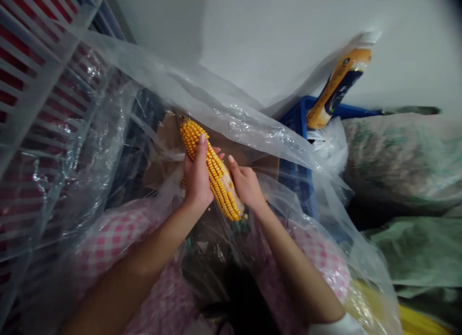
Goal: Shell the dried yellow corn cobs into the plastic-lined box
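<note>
My left hand (197,178) is closed around the middle of a dried corn cob (211,169), with the fingers wrapped behind it and the thumb pressed on the kernels. My right hand (246,186) sits against the cob's lower end, its fingertips (231,160) at the kernels, but from this view I cannot tell whether it is gripping or only pressing. The cob lies tilted between my hands at the centre of the frame, its tip pointing to the upper left, with a pale patch (224,181) of bare kernel sockets near the lower end. A few loose kernels (246,216) sit just beside its base. Clear plastic sheeting (231,118) drapes over and around my forearms, and a piece of brown cardboard (162,152) shows through it behind the cob. Pink gingham cloth (111,238) lies below my arms at the lower left and lower right. A white slatted rack (32,84) with red behind it fills the upper left. A blue plastic crate (294,128) stands right of my hands, with an orange-and-black package (339,84) leaning up from it against the white wall (288,36). Woven sacks (400,157) are piled along the right edge, above a green sack (422,251).
</note>
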The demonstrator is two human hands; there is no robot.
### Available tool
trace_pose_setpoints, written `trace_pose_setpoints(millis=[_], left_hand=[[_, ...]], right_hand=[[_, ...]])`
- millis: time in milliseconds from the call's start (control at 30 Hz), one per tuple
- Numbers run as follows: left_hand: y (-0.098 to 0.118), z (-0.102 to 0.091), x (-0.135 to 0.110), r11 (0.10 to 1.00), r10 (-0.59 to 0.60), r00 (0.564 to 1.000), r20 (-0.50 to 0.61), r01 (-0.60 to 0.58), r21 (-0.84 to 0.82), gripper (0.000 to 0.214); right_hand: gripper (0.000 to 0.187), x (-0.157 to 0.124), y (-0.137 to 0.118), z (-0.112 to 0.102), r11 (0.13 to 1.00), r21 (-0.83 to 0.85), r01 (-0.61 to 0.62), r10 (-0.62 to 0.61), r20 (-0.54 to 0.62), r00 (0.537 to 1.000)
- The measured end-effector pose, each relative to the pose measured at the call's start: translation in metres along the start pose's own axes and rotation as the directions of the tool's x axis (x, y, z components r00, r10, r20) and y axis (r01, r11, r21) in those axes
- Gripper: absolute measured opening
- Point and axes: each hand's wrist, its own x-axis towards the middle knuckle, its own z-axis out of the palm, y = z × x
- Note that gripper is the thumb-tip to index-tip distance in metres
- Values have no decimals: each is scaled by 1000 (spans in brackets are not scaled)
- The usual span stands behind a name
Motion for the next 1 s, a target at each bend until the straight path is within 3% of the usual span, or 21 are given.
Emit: trace_pose_setpoints(millis=[67,100,167,200,233,267,367,400,500,633,700,800,867,933,1000], left_hand=[[4,-1,4,1000,-13,999,-29,13,-22,37],[6,-2,6,1000,-7,999,-52,5,-29,37],[9,-3,9,999,38,994,-102,-41,-31,34],[9,-3,11,997,66,991,-120,-70,-26,32],[9,-3,12,995,91,987,-130,-95,-21,31],[8,-3,12,993,110,985,-133,-114,-18,31],[3,-2,14,989,149,980,-130,-151,-1,33],[2,-2,14,988,156,979,-128,-157,8,33],[0,-2,15,992,125,986,-112,-124,21,34],[4,-2,9,999,8,999,37,-10,47,40],[7,-1,6,999,-8,996,89,3,50,41],[8,0,6,1000,3,1000,31,-4,20,40],[6,0,8,999,36,999,-33,-35,23,41],[2,-1,9,996,84,994,-64,-82,37,41],[-3,-1,8,992,121,991,-53,-120,34,40]], right_hand=[[67,7,-1,-9,983,149,-110,93,116,989],[67,7,-3,-14,976,193,-98,81,94,992],[63,2,-9,-22,989,135,57,-35,-164,986],[60,-3,-12,-24,991,37,131,-114,-294,949],[59,-9,-15,-23,983,-38,181,-183,-343,921],[58,-15,-17,-21,976,-71,204,-216,-310,926],[55,-26,-17,-6,963,-177,202,-209,-23,978],[57,-27,-15,0,959,-225,172,-177,-3,984],[56,-26,-7,13,962,-245,120,-127,-14,992],[59,-18,0,11,995,-41,96,-99,-72,993],[62,-12,1,4,996,50,74,-72,-39,997],[73,-2,-3,-10,974,223,-52,18,149,989],[80,1,-8,-16,933,330,-141,74,207,976],[80,-2,-13,-16,943,317,-98,50,157,986],[74,-8,-16,-11,986,168,19,-31,69,997]])
